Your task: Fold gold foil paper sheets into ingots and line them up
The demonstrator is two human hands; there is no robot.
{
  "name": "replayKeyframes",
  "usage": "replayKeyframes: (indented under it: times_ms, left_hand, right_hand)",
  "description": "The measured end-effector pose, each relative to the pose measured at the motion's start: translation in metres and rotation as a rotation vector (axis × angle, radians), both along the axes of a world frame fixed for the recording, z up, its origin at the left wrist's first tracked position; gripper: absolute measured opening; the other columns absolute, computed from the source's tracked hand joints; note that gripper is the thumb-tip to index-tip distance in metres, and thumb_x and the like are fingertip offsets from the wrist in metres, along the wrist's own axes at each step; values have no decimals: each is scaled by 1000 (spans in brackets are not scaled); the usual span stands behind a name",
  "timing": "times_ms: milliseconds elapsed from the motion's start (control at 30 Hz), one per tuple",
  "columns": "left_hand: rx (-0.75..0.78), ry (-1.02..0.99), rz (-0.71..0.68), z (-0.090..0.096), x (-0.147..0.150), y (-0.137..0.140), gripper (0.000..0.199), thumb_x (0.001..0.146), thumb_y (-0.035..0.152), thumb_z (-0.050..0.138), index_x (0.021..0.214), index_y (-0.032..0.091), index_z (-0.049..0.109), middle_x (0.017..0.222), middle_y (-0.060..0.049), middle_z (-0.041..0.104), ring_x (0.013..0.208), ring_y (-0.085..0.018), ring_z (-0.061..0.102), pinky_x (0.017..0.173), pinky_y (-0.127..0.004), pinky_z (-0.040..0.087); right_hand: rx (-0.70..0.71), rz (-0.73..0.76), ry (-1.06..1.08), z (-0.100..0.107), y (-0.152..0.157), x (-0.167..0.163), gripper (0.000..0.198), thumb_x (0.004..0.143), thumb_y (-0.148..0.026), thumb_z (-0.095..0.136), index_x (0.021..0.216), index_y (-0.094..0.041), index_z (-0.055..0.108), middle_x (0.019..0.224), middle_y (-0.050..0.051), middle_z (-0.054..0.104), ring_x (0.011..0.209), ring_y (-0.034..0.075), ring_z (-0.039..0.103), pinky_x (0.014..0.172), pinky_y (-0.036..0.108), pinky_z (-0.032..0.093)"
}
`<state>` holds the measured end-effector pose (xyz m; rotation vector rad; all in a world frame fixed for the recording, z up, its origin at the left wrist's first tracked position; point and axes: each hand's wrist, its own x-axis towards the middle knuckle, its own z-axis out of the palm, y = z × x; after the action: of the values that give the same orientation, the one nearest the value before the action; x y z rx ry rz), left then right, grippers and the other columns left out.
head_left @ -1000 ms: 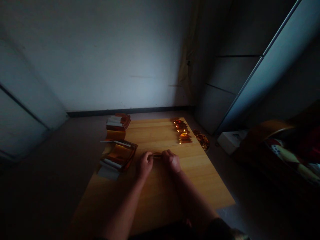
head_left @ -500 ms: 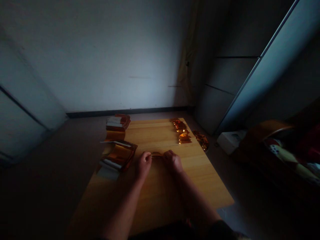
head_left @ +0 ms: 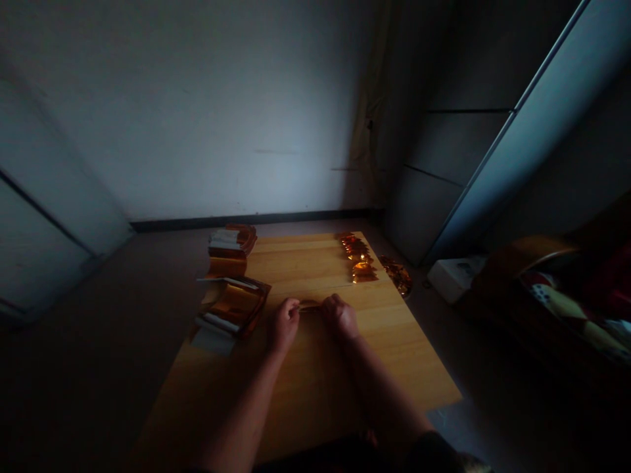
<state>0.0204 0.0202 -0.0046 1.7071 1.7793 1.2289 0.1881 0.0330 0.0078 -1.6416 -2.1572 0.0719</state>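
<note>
Between my two hands a narrow strip of folded gold foil paper (head_left: 310,305) is stretched just over the wooden table (head_left: 315,263). My left hand (head_left: 286,322) is closed on its left end, and my right hand (head_left: 341,316) pinches its right end. To the left lie loose stacks of gold foil paper sheets (head_left: 236,303), some with pale backs showing. Beyond my right hand, several folded shiny gold foil pieces (head_left: 363,270) sit in a row along the table's right edge. The fingers hide both ends of the strip.
More crumpled gold foil pieces (head_left: 397,276) are heaped beside the table's right edge, lower down. A white box (head_left: 451,279) stands on the floor at right, next to a wooden-armed seat (head_left: 532,253) with patterned cloth. A pale wall (head_left: 236,131) rises behind the table.
Both hands stay nearly in place, gripping the strip. The strip looks narrower and slightly more bowed now; the stacks and the row of foil pieces are unmoved.
</note>
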Motion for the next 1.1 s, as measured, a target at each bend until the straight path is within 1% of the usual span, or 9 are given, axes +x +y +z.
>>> replayKeyframes:
  times_ms: [133,333,400,500,667,767,867,967,1100]
  left_hand:
    - [-11,18,10,0,0,0,20,76,15,45,87,19,62,87,-5,70,82,-17,65,78,-31,51]
    - [-9,22,31,4,1,0,22,73,15,48,88,19,63,88,-5,70,83,-18,65,77,-31,51]
    - [-18,14,11,5,2,-1,22,74,20,50,93,19,62,89,-6,69,83,-18,65,77,-31,51]
    - [-38,9,-9,5,2,-3,32,74,25,55,104,18,60,83,-4,67,77,-16,63,73,-29,50]
    - [-42,19,-47,1,0,-3,44,70,25,58,113,19,56,74,2,60,67,-12,58,66,-25,48]
    - [-42,40,-57,3,-1,-4,41,69,24,58,109,20,58,74,3,59,68,-12,56,68,-25,47]
    - [-44,68,-54,4,-2,-5,35,69,24,58,104,19,61,75,1,60,69,-13,57,70,-27,48]
    - [-46,84,-39,4,-2,-5,33,69,24,58,102,18,62,76,0,61,70,-14,57,70,-28,48]
    - [-40,89,-41,4,-4,-5,31,70,25,58,99,19,64,77,0,62,69,-14,57,68,-27,48]
  right_hand:
    - [22,24,5,-1,-1,0,20,91,-20,46,75,-18,59,77,1,58,54,8,46,50,22,26]
    - [31,31,-22,7,-4,0,22,90,-18,46,74,-18,60,75,2,59,55,8,46,50,22,24]
    - [40,29,-46,9,-4,2,22,90,-18,45,76,-19,61,76,2,60,56,9,47,50,23,23]
    - [44,19,-64,12,-3,10,20,90,-19,45,80,-20,62,79,2,61,59,9,48,51,23,24]
    - [89,-43,-77,15,-2,53,18,87,-17,46,77,-19,61,75,2,58,58,10,46,53,23,24]
    - [126,-111,-120,18,1,91,20,87,-18,45,76,-18,61,75,3,58,59,11,46,52,24,22]
    - [121,-213,-166,21,6,123,23,88,-20,43,77,-18,63,79,4,59,60,10,46,51,25,20]
    - [87,-261,-210,23,14,140,23,89,-22,43,80,-18,64,85,4,60,60,9,46,50,25,19]
    - [80,-242,-244,24,23,147,23,89,-21,42,82,-18,64,85,4,60,62,9,48,50,24,20]
